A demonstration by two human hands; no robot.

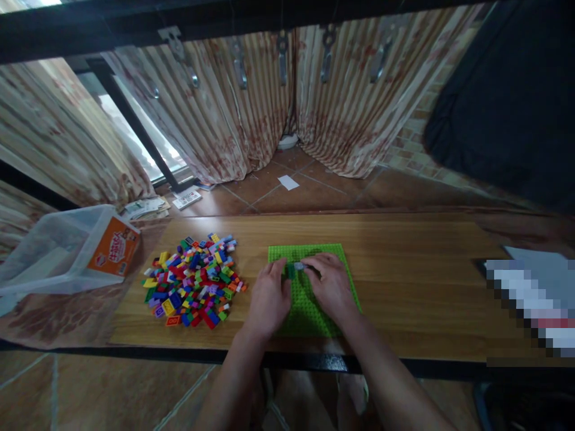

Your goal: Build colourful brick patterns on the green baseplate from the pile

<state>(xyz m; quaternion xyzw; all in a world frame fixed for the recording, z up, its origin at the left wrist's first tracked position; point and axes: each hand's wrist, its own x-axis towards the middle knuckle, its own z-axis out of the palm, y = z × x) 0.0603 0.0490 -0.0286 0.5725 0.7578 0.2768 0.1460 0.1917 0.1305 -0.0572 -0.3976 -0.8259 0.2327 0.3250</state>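
Observation:
A bright green studded baseplate (321, 326) lies on the table in front of me. A small dark green brick (290, 271) is at its upper left part, with a pale grey-blue brick (299, 266) just to its right. The thumb and fingers of my left hand (269, 299) close against the dark green brick from the left. My right hand (330, 284) pinches the pale brick between thumb and forefinger. My fingers partly cover both bricks, and I cannot tell whether they are joined.
A heap of loose coloured bricks (193, 278) lies left of the baseplate on the wooden table (417, 281). A clear plastic bin (58, 245) with an orange label stands at the far left. Papers (539, 269) lie at the right end, and curtains (251, 114) hang behind.

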